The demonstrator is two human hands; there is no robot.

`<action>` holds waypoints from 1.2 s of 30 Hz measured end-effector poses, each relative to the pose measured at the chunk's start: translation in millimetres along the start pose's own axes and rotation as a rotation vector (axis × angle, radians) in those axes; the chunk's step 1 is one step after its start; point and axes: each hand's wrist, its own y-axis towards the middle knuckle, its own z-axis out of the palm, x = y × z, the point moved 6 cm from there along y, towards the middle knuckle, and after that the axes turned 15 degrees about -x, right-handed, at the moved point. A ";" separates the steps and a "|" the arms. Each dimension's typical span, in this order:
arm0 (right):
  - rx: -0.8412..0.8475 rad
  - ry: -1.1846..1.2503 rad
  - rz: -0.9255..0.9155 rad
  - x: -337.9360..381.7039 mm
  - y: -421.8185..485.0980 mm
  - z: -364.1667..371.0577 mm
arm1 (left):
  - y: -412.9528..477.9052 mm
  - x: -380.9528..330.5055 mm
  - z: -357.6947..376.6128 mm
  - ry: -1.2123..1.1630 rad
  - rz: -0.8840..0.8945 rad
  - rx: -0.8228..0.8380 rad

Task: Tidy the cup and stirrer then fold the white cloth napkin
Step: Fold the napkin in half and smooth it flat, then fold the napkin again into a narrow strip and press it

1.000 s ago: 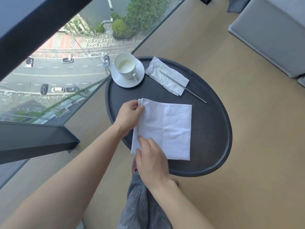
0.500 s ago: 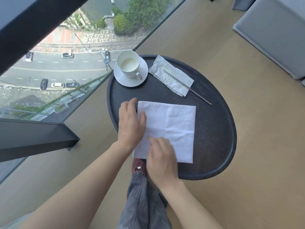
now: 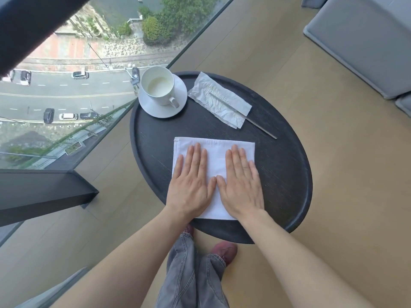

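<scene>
The white cloth napkin [image 3: 216, 156] lies folded as a flat rectangle on the near half of the round black table [image 3: 287, 178]. My left hand [image 3: 192, 181] rests palm down on its left part, my right hand [image 3: 241, 183] palm down on its right part, thumbs almost touching. Both hands are flat with fingers stretched out and hold nothing. At the table's far left, a white cup [image 3: 159, 86] with a little pale liquid stands on a white saucer [image 3: 153, 107]. A thin metal stirrer [image 3: 255, 124] lies across a crumpled white paper wrapper [image 3: 219, 98] at the far right.
A glass wall [image 3: 66, 85] runs along the table's left side, with a dark ledge [image 3: 44, 192] below it. A grey upholstered seat [image 3: 367, 41] stands at the far right. My legs in grey trousers and red shoes [image 3: 223, 252] are under the table's near edge.
Both hands have left the napkin's left edge and now lie flat, side by side, on top of it. The napkin looks flatter and squarer.
</scene>
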 end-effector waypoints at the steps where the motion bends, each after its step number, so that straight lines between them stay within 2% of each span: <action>1: 0.001 -0.020 0.017 -4.9 0.1 -0.8 | 0.6 0.2 -0.7 -0.002 -0.005 -0.004; 6: 0.031 -0.097 0.070 -34.3 0.3 -12.4 | 2.0 4.8 -5.9 -0.003 -0.030 -0.008; 10: 0.004 -0.132 -0.017 -39.0 16.2 -29.6 | 22.2 13.3 -26.7 0.027 0.058 -0.014; 14: -0.057 -0.133 -0.127 -37.1 54.8 -45.4 | 67.9 15.6 -46.3 0.056 0.074 -0.082; 16: -0.012 -0.158 -0.177 -33.5 71.4 -44.9 | 84.6 9.2 -41.4 0.050 0.114 -0.019; 18: 0.038 -0.143 -0.177 -32.6 83.1 -46.7 | 93.8 -1.9 -30.2 0.013 0.195 0.114; 20: 0.107 -0.057 -0.124 -34.9 89.7 -47.7 | 100.3 -11.7 -22.9 -0.029 0.255 0.211; 23: 0.197 0.037 -0.057 -39.5 94.0 -50.0 | 109.9 -25.3 -22.4 -0.024 0.328 0.245; 28: 0.222 0.235 0.026 -54.5 88.3 -57.1 | 125.7 -24.1 -24.4 -0.006 0.354 0.397; 33: 0.314 0.586 0.328 -94.8 74.3 -72.9 | 132.3 19.0 -49.5 -0.065 0.212 0.611; 36: 0.324 0.966 0.471 -108.1 69.2 -86.5 | 137.4 30.7 -88.0 -0.238 0.104 0.539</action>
